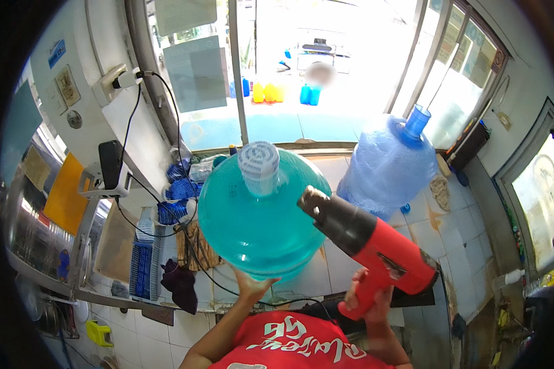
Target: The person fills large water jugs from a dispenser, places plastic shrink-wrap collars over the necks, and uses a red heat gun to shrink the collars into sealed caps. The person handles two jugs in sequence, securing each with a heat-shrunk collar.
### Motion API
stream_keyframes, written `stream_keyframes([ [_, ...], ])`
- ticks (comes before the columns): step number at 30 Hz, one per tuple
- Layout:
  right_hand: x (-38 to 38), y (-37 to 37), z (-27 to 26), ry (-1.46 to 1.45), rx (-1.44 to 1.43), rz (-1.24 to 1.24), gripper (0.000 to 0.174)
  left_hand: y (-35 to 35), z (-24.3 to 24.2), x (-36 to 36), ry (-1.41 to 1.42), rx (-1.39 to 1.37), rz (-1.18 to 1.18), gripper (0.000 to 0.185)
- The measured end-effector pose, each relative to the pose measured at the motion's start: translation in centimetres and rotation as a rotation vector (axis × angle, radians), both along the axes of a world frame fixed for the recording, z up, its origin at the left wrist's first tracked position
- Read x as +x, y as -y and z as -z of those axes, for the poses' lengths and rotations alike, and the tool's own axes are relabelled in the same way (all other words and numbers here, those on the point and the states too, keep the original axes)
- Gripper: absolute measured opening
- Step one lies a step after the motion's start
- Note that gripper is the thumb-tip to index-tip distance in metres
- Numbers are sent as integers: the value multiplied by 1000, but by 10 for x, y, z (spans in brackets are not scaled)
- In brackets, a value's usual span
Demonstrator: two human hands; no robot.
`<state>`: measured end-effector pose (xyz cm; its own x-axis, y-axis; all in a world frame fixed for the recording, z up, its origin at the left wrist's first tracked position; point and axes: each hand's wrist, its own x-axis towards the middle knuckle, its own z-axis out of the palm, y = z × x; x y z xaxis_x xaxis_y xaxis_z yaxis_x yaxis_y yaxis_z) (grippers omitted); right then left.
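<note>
A large round teal water jug (263, 226) stands upright on the white-tiled counter before me. Over its neck and cap sits a printed clear plastic sleeve (259, 168). My left hand (254, 285) holds the jug low on its near side, thumb stretched to the right, with some fingers hidden by the jug. In my right hand (382, 300) is the handle of a red and black heat gun (374, 242). Its metal nozzle points up and left, towards the upper right part of the jug, below the sleeve's level in the view.
A blue water jug (385, 166) with an uncapped neck stands at the back right. A narrow basket (144, 272) of blue items and a dark cloth (179, 283) lie left. Black cords hang from the wall outlet (111, 85) and cross the counter. A window frame (304, 146) borders the back.
</note>
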<state>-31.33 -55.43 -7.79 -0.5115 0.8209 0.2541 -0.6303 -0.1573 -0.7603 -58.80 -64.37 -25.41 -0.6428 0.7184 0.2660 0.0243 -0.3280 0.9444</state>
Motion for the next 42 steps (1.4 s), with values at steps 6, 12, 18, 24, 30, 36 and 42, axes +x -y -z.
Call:
stream_keyframes([
  [6,-65,23,19,290,439,280,47,-84,-18,98,-490,-223,-518,145],
  [12,-77,42,71,923,656,228,36,50,1,14,-703,-402,152,83],
  [18,-111,57,93,738,289,135,50,149,18,-63,-1027,-761,110,32],
  [24,-131,69,67,891,1110,599,54,176,2,-75,-876,-482,37,12],
  [30,-158,93,52,817,1128,672,19,232,-41,-98,-810,-472,-17,6],
  [36,-177,127,83,793,929,532,17,278,-64,-115,-823,-557,-91,20],
  [42,-218,173,110,869,995,168,72,330,-69,-142,-782,-470,-328,31],
])
